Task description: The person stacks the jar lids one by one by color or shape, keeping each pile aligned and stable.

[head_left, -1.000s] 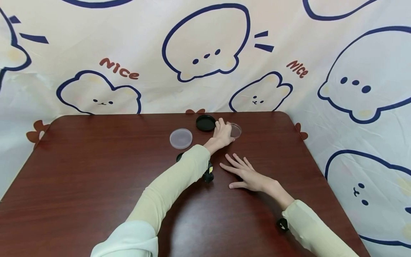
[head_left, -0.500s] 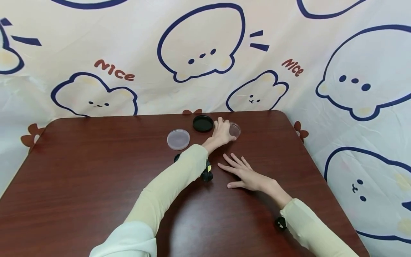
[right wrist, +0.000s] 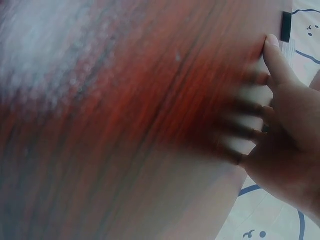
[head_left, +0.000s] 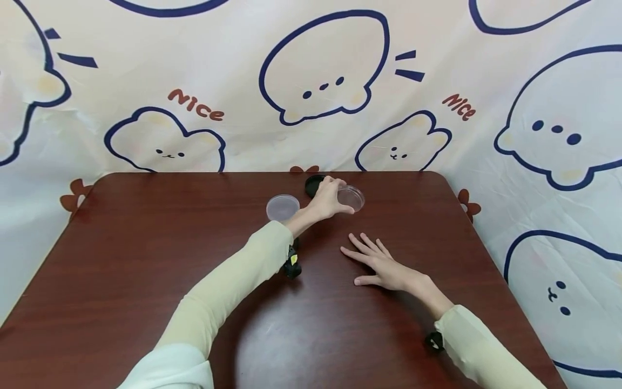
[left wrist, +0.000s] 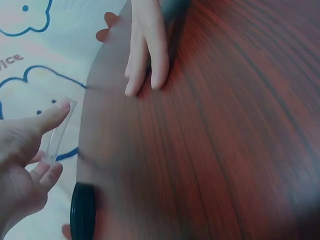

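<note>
My left hand (head_left: 326,200) reaches to the far side of the table and pinches a clear round shallow dish (head_left: 353,199) by its edges. In the left wrist view that clear dish (left wrist: 58,134) is seen edge-on, between the thumb and fingers. Just left of the hand, a black round shallow dish (head_left: 312,185) is partly covered by it. A translucent whitish round dish (head_left: 282,207) lies farther left, near the left wrist. My right hand (head_left: 381,266) rests on the table with fingers spread and holds nothing; its fingertips touch the wood in the right wrist view.
The dark red-brown wooden table (head_left: 146,259) has rounded far corners. A white cloth (head_left: 233,65) with cartoon drawings hangs behind it and along the sides. Black wrist devices (head_left: 292,263) sit on both forearms.
The left hand has moved left with the clear dish, closer to and partly over the black dish. The right hand stays in place. The head view has shifted slightly.
</note>
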{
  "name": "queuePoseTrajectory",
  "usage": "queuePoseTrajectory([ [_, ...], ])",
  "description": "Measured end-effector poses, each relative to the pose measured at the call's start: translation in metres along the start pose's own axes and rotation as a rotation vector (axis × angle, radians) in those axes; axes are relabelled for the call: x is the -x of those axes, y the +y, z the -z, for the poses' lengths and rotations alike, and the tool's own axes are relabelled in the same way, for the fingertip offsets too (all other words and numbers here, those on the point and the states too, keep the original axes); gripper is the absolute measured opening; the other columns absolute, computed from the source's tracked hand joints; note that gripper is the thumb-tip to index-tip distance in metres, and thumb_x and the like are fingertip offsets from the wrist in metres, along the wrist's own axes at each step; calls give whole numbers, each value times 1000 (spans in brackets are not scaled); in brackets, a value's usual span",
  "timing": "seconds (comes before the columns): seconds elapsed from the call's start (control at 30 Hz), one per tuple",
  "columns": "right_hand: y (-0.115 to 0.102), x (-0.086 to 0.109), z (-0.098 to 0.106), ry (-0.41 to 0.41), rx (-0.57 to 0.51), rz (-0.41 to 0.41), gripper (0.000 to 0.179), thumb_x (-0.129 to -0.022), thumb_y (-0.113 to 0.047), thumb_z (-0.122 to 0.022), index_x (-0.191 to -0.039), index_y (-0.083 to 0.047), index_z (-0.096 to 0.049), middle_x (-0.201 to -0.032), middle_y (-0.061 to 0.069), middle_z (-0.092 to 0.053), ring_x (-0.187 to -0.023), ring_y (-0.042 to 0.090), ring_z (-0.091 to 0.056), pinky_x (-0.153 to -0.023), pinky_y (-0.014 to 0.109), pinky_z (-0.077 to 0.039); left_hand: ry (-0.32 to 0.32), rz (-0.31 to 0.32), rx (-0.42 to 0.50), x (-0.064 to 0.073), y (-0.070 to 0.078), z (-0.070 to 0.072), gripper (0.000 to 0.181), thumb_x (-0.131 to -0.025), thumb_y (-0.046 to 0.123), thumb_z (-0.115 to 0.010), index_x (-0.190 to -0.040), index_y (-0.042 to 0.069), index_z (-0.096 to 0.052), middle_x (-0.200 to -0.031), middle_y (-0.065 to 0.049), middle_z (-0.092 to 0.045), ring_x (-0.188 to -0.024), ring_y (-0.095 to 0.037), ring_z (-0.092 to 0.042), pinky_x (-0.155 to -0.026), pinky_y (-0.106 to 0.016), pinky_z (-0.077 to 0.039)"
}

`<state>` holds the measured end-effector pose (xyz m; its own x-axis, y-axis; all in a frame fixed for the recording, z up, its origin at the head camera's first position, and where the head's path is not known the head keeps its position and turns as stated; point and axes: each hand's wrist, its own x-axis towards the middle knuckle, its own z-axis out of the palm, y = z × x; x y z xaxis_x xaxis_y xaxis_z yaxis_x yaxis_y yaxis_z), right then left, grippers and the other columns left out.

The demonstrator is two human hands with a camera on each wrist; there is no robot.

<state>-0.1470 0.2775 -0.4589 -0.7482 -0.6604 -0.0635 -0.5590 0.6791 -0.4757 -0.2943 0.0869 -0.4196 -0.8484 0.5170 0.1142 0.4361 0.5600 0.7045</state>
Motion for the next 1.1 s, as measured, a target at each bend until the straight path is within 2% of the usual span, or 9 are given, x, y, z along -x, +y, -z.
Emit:
queuePoseTrajectory([
  [0.27,0,1,-1,-6,-7,-7,72,-90,-34,-68,-151,-12,-35,-158,19,-12,-143,44,-3,-105,67,-2,16,-38,0,20,-24,23,72,-77,26,-83,-134,-3,-50,-122,-18,-49,-106,-27,-47,-90,-37,-41],
  [0.4,0,3,-1,-18,-12,-29,72,-90,-34,-67,-151,-12,-35,-159,18,-11,-143,43,-1,-106,66,-1,9,-52,52,35,-35,36,75,-80,22,-81,-141,-3,-44,-127,-20,-44,-109,-29,-49,-92,-37,-41],
  [0.53,0,3,-1,-18,-14,-35,73,-90,-34,-67,-151,-12,-35,-159,18,-11,-143,43,-2,-106,67,-1,3,-25,104,50,-47,48,72,-84,18,-76,-143,-3,-42,-133,-21,-36,-115,-30,-50,-94,-38,-43],
  [0.67,0,2,-1,-18,-15,-30,72,-91,-36,-66,-152,-13,-34,-159,18,-11,-143,43,-1,-106,67,-1,15,14,95,61,-62,58,73,-84,19,-76,-144,-4,-40,-133,-20,-36,-118,-30,-50,-95,-39,-43],
  [0.8,0,2,-1,-20,-19,-32,72,-91,-36,-66,-152,-13,-34,-159,18,-10,-143,43,-1,-106,66,-1,27,26,114,71,-76,69,75,-83,17,-76,-144,-5,-38,-133,-23,-35,-119,-32,-50,-95,-41,-44],
  [0.93,-1,1,-2,-12,-24,-30,72,-91,-36,-66,-152,-14,-34,-159,18,-11,-143,43,-2,-106,66,-1,40,44,135,80,-83,79,72,-84,17,-77,-143,-4,-41,-131,-23,-35,-118,-34,-47,-94,-43,-42],
  [1.1,-2,-1,-3,-8,-26,-23,72,-91,-35,-66,-152,-14,-34,-159,18,-11,-143,43,-2,-106,67,-1,60,79,103,89,-89,86,71,-84,20,-77,-142,-2,-44,-130,-22,-38,-111,-34,-39,-90,-46,-38],
])
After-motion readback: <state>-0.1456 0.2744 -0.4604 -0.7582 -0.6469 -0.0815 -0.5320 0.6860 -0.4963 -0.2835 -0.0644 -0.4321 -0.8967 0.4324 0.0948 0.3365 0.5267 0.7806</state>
